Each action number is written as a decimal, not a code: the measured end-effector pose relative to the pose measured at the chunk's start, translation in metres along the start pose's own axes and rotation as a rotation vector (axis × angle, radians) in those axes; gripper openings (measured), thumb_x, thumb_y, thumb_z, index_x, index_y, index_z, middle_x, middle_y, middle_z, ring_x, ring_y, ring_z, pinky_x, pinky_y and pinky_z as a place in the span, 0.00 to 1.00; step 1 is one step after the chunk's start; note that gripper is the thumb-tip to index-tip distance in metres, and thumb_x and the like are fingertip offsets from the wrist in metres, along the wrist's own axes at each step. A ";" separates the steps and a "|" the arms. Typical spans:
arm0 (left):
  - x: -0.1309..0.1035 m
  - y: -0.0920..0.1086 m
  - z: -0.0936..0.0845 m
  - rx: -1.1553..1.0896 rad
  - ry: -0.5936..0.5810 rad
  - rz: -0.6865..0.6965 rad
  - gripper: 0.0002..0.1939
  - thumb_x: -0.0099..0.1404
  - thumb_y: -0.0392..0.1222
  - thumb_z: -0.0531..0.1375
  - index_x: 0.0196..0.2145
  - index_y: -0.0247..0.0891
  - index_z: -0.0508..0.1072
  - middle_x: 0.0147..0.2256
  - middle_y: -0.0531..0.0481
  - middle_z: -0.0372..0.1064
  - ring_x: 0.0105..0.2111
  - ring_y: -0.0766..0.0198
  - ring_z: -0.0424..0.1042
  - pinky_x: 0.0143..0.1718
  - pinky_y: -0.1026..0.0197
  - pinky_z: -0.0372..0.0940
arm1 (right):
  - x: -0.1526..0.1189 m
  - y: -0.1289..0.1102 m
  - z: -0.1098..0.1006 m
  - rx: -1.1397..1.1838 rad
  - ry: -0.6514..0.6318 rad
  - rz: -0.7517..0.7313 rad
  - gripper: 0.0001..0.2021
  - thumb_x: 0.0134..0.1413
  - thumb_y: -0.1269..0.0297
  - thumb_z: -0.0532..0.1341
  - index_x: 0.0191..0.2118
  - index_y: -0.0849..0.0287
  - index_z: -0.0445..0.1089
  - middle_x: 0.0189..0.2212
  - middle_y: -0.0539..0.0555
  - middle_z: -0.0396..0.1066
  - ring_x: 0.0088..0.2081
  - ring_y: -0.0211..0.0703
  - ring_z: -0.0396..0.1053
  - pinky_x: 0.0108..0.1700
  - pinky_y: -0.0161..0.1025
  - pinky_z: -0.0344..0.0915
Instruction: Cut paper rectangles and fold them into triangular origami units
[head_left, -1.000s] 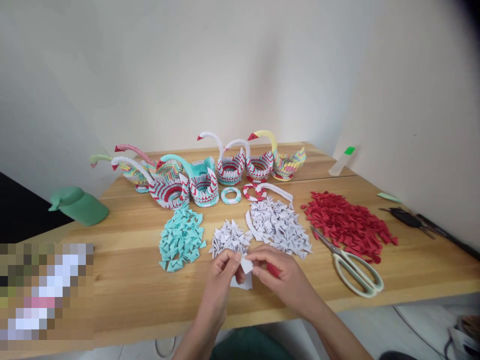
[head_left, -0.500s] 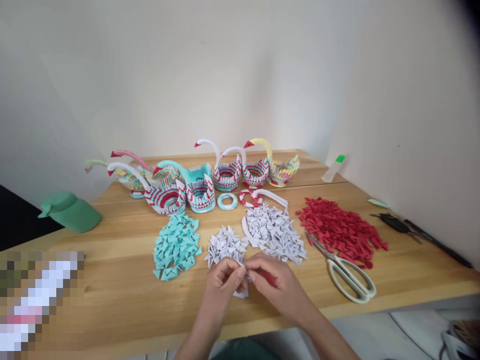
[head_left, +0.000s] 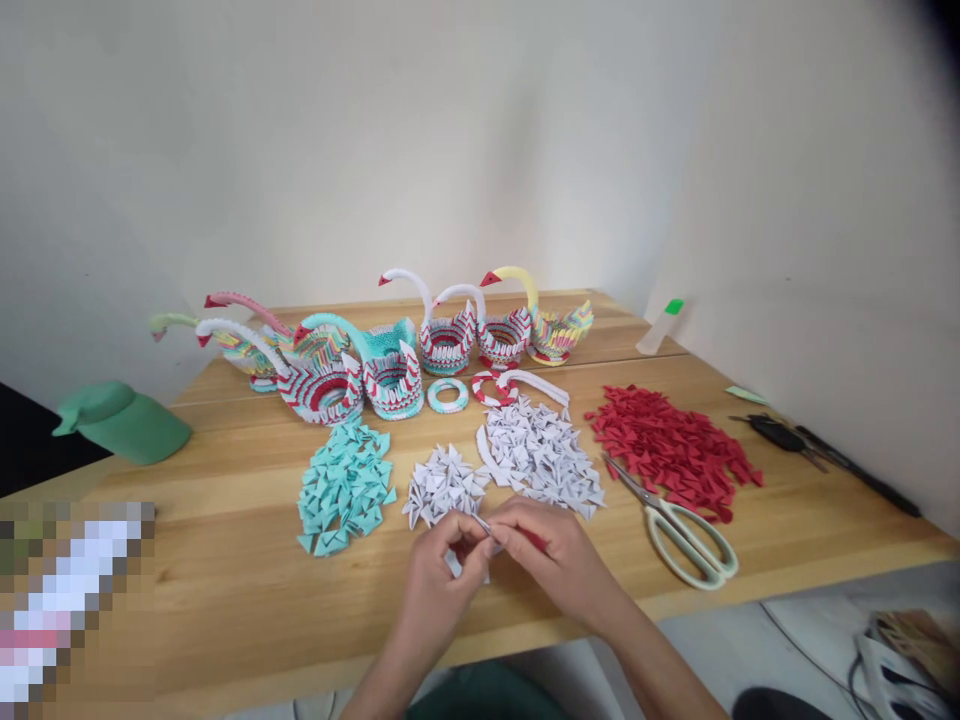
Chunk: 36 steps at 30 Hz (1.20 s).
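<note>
Along the far edge of the bench [head_left: 225, 590], a row of paper swans [head_left: 390, 345] is standing, with a small teal ring [head_left: 448, 395] lying just in front of them. Nearer to you, four heaps of folded paper pieces are lying across the middle of the bench: a teal heap [head_left: 345, 485] toward the left edge, a small white heap [head_left: 445, 484], a larger white heap [head_left: 541, 455], and a red heap [head_left: 670, 447] toward the right edge. Scissors [head_left: 679, 525] are lying between the red heap and the near edge, blades pointing away from you. A green cap [head_left: 120, 422] is sitting at the far left corner, and a glue bottle [head_left: 658, 326] is leaning against the wall at the far right corner. Dark tools [head_left: 784, 436] are lying along the right edge.

Nothing is standing between you and the small white heap directly beyond your hands.

Your left hand [head_left: 442, 575] and right hand [head_left: 559, 565] are meeting close to the near edge, fingertips together. Both are pinching a small white paper piece [head_left: 480, 545] between thumbs and forefingers. The remaining fingers are curling loosely. Something red [head_left: 534, 541] is showing under your right hand's fingers; what it is cannot be told.
</note>
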<state>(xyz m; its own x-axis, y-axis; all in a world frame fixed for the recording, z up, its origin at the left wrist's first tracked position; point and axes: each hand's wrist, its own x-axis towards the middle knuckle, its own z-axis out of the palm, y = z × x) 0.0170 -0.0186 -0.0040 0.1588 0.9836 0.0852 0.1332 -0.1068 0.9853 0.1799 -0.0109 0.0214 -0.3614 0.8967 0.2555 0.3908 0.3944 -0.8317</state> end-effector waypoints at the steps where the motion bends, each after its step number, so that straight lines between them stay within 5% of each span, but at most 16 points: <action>1: 0.000 0.000 0.000 0.004 -0.007 -0.001 0.07 0.61 0.40 0.57 0.26 0.37 0.68 0.24 0.52 0.66 0.25 0.65 0.64 0.29 0.65 0.60 | 0.000 0.001 0.000 -0.008 0.002 -0.001 0.10 0.64 0.66 0.56 0.33 0.57 0.73 0.30 0.51 0.74 0.33 0.40 0.70 0.38 0.35 0.63; 13: 0.004 -0.003 -0.001 0.004 0.083 -0.033 0.10 0.60 0.45 0.61 0.27 0.37 0.68 0.22 0.55 0.62 0.23 0.66 0.60 0.26 0.66 0.57 | -0.004 -0.002 -0.001 -0.300 0.104 -0.237 0.07 0.62 0.73 0.55 0.38 0.57 0.70 0.31 0.54 0.73 0.34 0.43 0.69 0.36 0.38 0.63; 18: 0.001 -0.003 -0.008 0.061 0.049 0.046 0.09 0.64 0.43 0.58 0.30 0.37 0.74 0.27 0.49 0.71 0.28 0.62 0.66 0.31 0.64 0.60 | -0.001 -0.007 -0.008 -0.148 0.129 -0.179 0.06 0.61 0.72 0.56 0.36 0.56 0.69 0.35 0.53 0.73 0.39 0.43 0.70 0.42 0.38 0.65; 26: 0.000 0.001 -0.011 0.058 0.027 0.112 0.10 0.64 0.42 0.59 0.27 0.38 0.74 0.27 0.48 0.71 0.29 0.61 0.68 0.33 0.63 0.60 | 0.001 -0.004 -0.005 -0.028 0.055 0.018 0.05 0.60 0.67 0.59 0.33 0.57 0.70 0.30 0.50 0.72 0.32 0.39 0.70 0.37 0.34 0.65; 33: -0.003 -0.001 -0.015 0.048 0.231 0.021 0.13 0.62 0.46 0.61 0.24 0.37 0.72 0.24 0.51 0.67 0.26 0.63 0.64 0.29 0.64 0.58 | 0.000 0.004 -0.002 -0.236 0.200 -0.225 0.06 0.60 0.72 0.57 0.36 0.56 0.70 0.31 0.52 0.73 0.35 0.42 0.70 0.38 0.38 0.65; 36: -0.006 0.000 -0.014 -0.034 0.134 -0.074 0.21 0.62 0.54 0.59 0.20 0.36 0.71 0.19 0.52 0.62 0.22 0.65 0.60 0.25 0.64 0.55 | -0.002 0.008 -0.001 -0.363 0.295 -0.353 0.09 0.60 0.74 0.55 0.40 0.56 0.71 0.32 0.55 0.73 0.35 0.45 0.70 0.37 0.41 0.67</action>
<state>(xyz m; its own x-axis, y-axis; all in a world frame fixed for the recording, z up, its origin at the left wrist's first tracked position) 0.0029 -0.0227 -0.0023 0.0174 0.9994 0.0286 0.1057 -0.0303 0.9939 0.1846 -0.0092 0.0150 -0.2917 0.6959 0.6562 0.5732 0.6764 -0.4626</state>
